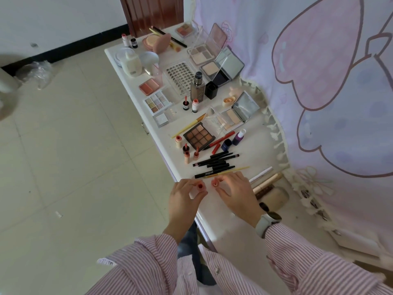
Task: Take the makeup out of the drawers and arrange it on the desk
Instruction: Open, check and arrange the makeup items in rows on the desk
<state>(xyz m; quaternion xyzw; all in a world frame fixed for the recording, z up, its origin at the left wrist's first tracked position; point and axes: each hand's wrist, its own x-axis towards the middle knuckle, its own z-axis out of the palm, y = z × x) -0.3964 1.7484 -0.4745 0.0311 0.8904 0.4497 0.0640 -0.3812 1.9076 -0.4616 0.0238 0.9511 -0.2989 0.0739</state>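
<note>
Getting pinched rn: a red lip tube (200, 186) in the left hand (184, 195), another lip tube (215, 184) in the right hand (238, 193), at the desk (228, 211) front edge. Prob best being stood upright beside the pencils (214, 161), w/o knocking them.

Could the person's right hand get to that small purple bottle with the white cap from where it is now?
Probably yes. The right hand pinches a small pink lipstick piece, so it would need to set that down. The purple bottle stands farther along the desk, beyond the row of black pencils, with nothing tall in between.
</note>
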